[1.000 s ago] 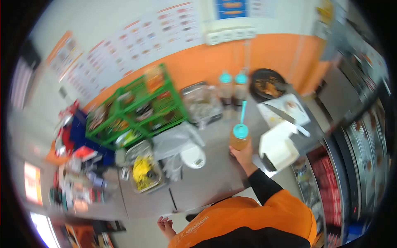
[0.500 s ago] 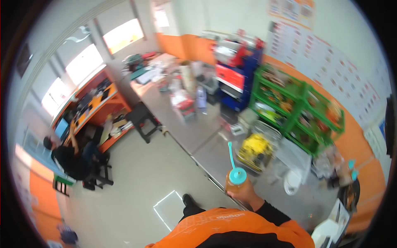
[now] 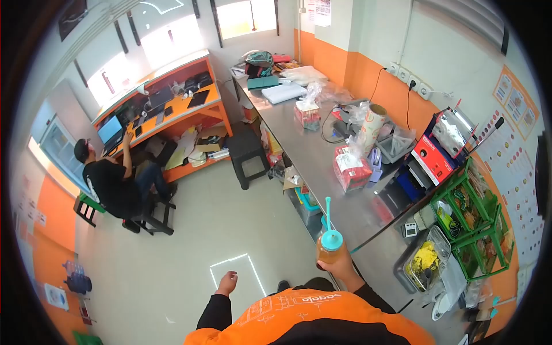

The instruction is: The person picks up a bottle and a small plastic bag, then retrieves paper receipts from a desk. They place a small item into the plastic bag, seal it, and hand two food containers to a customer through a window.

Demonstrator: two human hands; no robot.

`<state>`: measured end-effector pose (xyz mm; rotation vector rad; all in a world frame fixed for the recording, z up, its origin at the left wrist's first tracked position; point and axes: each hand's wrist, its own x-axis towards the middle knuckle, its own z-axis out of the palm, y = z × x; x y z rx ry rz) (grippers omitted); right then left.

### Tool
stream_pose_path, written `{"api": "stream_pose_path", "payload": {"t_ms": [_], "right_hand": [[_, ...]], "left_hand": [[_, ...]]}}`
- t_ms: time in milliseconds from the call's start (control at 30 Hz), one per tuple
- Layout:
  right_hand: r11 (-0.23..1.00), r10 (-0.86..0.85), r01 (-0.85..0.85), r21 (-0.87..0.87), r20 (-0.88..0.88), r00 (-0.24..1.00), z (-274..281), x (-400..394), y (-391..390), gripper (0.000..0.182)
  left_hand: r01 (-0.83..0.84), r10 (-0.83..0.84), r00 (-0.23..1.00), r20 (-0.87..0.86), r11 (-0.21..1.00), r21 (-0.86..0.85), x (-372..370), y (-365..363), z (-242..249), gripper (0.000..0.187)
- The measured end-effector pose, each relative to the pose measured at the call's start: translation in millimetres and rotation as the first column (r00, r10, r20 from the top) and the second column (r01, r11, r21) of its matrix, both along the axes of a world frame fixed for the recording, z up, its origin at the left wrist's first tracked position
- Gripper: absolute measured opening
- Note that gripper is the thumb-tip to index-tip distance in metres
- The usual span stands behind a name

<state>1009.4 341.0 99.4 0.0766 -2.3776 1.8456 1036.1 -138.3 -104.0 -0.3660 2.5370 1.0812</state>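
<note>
My right hand [image 3: 340,268] is wrapped round a clear jar [image 3: 329,252] of amber-brown contents, held upright beside the table edge. Its lid is turquoise, and a slim turquoise stick, perhaps a straw or handle, rises from the lid's far side. My left hand [image 3: 227,282] hangs over the floor, its fingers loosely curled, with no object visible in them. The steel table [image 3: 322,155] runs along my right. A metal tray [image 3: 409,270] holding yellow food [image 3: 426,256] lies to the right of the jar.
A person [image 3: 115,181] sits at an orange desk [image 3: 201,109] on the left. A black stool [image 3: 247,158] stands by the table. On the table are a red plastic-wrapped pack [image 3: 352,169], a red-and-blue sealing machine [image 3: 435,156] and green racks [image 3: 480,250].
My view has swung right to left, so the desk and table length show more fully. My left hand has come into view. The jar stays in my right hand.
</note>
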Motion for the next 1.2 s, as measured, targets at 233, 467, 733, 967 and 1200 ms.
{"api": "stream_pose_path", "payload": {"t_ms": [233,467,733,967,1200], "right_hand": [[0.992,-0.030,0.030,0.120,-0.008,1.000,3.0,-138.4,3.0,0.079],[0.999,-0.032,0.027,-0.035,-0.152,0.988,-38.4,-309.8,45.9,0.080],[0.814,-0.567,0.570,0.112,-0.063,0.821,-30.5,-468.6,26.0,0.082],[0.661,-0.608,0.617,0.428,-0.176,0.774,-100.0,-482.7,5.8,0.075],[0.886,0.375,-0.150,-0.439,0.488,0.789,-115.1,-316.1,-13.9,0.051]], "left_hand": [[-0.125,0.156,0.976,0.155,0.974,-0.191,-65.0,-51.7,-47.3,0.035],[0.241,-0.130,0.873,0.470,0.953,-0.184,-116.6,-25.7,-49.0,0.022],[0.286,-0.234,0.909,0.345,0.952,-0.108,-302.3,14.6,-25.0,0.023],[0.516,-0.450,0.821,0.353,0.848,-0.121,-433.6,8.2,-18.1,0.024],[0.763,-0.654,0.635,0.412,0.613,-0.203,-550.3,-31.7,-57.4,0.025]]}}
